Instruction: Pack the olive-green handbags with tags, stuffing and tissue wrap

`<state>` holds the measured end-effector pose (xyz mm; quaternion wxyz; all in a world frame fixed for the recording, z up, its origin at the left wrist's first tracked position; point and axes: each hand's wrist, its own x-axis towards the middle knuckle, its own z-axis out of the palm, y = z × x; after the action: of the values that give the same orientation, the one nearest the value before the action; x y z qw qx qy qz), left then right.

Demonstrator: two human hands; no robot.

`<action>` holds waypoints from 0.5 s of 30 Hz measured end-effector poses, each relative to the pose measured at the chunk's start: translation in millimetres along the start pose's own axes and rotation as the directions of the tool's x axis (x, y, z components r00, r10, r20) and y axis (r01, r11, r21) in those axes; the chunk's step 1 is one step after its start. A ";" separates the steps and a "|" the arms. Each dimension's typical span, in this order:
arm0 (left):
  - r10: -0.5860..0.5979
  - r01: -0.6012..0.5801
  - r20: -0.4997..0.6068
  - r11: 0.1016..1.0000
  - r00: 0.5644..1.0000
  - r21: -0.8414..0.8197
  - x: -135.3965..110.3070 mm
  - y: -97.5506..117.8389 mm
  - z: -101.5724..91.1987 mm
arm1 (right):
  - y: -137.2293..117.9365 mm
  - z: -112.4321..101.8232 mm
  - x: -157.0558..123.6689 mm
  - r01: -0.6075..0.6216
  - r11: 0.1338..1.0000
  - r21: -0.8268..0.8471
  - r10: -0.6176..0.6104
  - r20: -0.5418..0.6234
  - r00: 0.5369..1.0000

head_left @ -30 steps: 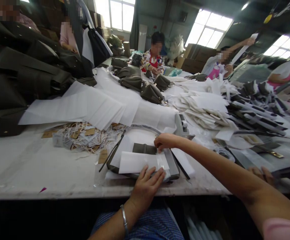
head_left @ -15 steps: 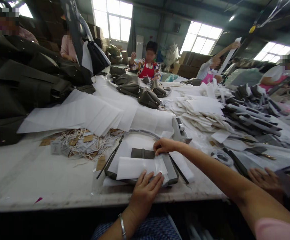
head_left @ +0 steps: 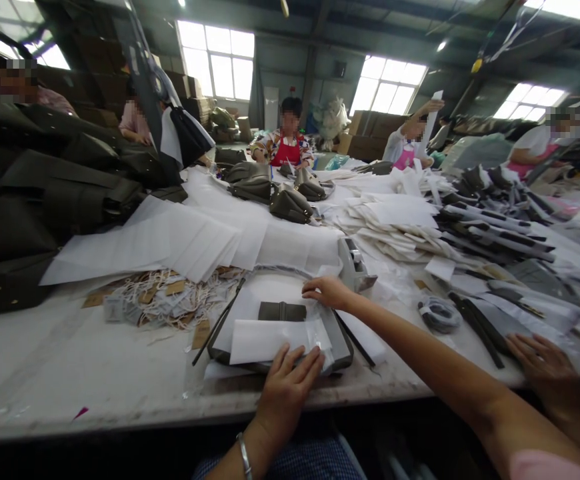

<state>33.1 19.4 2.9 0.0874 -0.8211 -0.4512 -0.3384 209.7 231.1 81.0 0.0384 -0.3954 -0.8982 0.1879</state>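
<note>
A dark olive bag [head_left: 217, 347] lies flat on the table in front of me, mostly covered by white sheeting. Across its middle shows a short dark band [head_left: 283, 311]. Below the band, a white paper strip [head_left: 265, 341] lies over the bag, with clear tape [head_left: 320, 333] at its right end. My left hand [head_left: 290, 383] rests on the strip's lower right edge, fingers spread. Above the tape, my right hand [head_left: 329, 291] hovers with fingers loosely bent leftward and nothing visible in them. A grey tape dispenser [head_left: 353, 267] stands just behind it.
Stringed tags [head_left: 170, 297] lie in a heap left of the bag. White sheets [head_left: 205, 237] spread behind it; dark bags [head_left: 70, 193] pile up at far left. At right are paper stacks [head_left: 390, 217], a coiled cord [head_left: 439, 315] and another person's hand [head_left: 545, 360]. Several people work beyond.
My right hand has lifted off the tape and band, its fingers loosening. My left hand stays on the strip. The neighbour's hand at right has shifted, and the view has tilted slightly.
</note>
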 end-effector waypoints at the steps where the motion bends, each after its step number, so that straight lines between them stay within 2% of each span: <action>1: 0.003 -0.003 0.002 1.000 1.000 0.001 -0.4 -0.2 0.2 | -6.4 0.7 -7.6 0.002 1.000 -0.020 -0.002 0.015 1.000; 4: 0.010 -0.010 0.013 1.000 1.000 0.007 -1.5 -0.8 0.3 | -21.0 5.1 -24.3 0.023 0.991 -0.130 -0.007 0.120 0.993; 7: 0.001 -0.002 0.042 1.000 0.999 0.007 -1.6 -0.4 -1.4 | -22.7 9.2 -22.9 0.015 0.983 -0.185 0.031 0.244 0.969; 10: -0.011 0.011 0.081 1.000 0.997 0.005 -0.8 0.6 -4.2 | -13.2 11.5 -8.5 -0.031 0.991 -0.130 0.071 0.316 0.946; 15: 0.025 -0.031 0.106 0.998 0.994 0.055 0.1 0.3 -6.8 | -1.8 11.5 7.0 -0.056 0.998 -0.040 0.066 0.339 0.939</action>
<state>30.1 16.3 8.1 0.0913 -0.8412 -0.4531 -0.2805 201.2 231.5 70.4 -0.1289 -0.3852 -0.8815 0.2409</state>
